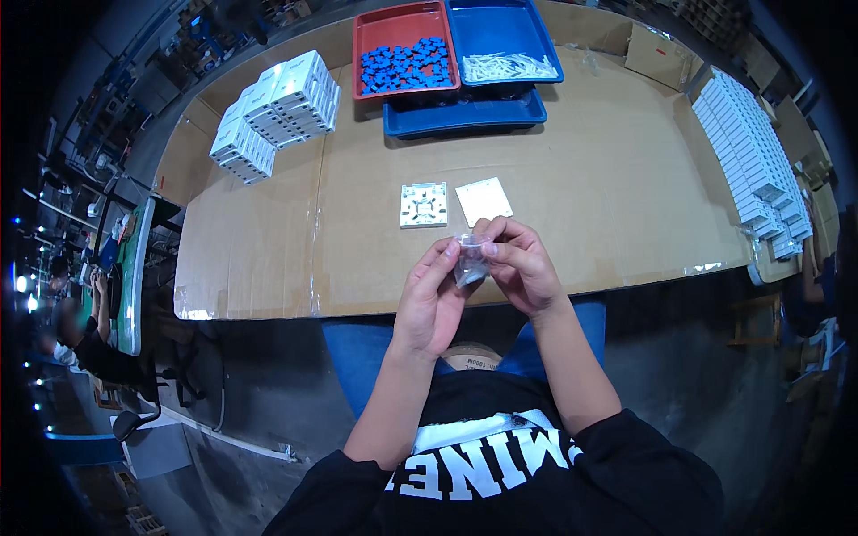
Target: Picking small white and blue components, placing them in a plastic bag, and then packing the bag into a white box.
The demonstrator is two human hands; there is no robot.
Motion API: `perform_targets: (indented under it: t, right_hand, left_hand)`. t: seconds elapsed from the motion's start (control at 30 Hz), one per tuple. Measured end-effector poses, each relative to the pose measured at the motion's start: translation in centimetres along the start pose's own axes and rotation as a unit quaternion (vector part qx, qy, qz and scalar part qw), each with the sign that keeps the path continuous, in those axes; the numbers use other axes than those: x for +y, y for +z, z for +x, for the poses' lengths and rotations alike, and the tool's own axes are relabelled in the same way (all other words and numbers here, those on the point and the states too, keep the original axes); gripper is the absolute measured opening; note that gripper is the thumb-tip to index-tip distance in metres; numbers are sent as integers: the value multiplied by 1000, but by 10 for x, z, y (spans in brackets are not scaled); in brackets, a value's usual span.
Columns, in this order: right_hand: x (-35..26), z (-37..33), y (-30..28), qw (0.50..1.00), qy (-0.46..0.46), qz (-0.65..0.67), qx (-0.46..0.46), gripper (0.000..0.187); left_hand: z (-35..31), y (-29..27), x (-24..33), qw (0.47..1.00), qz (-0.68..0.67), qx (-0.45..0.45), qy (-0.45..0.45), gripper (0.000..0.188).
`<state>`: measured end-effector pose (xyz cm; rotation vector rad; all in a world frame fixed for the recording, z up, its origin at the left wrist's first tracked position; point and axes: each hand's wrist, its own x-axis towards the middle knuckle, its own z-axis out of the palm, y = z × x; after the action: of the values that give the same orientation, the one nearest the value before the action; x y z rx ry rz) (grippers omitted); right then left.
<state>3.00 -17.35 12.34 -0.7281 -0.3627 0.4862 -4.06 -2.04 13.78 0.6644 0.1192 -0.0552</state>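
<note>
One bag (470, 266), two loose white squares (424, 205) (483, 197), three trays (402, 25) (496, 29) (465, 123)

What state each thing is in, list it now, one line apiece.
Small clear bag: pinched, seal unclear
Left hand: pinching the bag
Right hand: pinching the bag
White square housing: flat, fittings facing up
White plate: lying flat
Red tray: partly filled, blue parts
Upper blue tray: partly filled, white pieces
Left white stack: stepped

The head-worn fisheye looks steeply down over the black shirt (487, 393), with the left hand (433, 295) and right hand (527, 275) near below, the cardboard-covered counter (617, 188) spreading ahead, edges bowed.
</note>
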Motion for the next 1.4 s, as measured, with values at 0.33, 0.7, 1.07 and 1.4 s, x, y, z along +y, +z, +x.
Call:
perform_targets:
  t: [0.33,0.7,1.07,1.4]
  right_hand:
    - [4,-1,-4,994,55,94,13,19]
    - [6,1,3,999,48,17,-3,18]
    - [11,0,11,995,45,88,23,23]
    - [7,4,13,986,-46,-160,25,13]
  left_hand:
    - [3,-6,9,997,-3,-32,-72,32]
    - [3,-23,9,994,55,-76,-54,27]
    - [6,-21,13,996,60,-45,-41,26]
    - [2,-2,9,982,155,68,81,18]
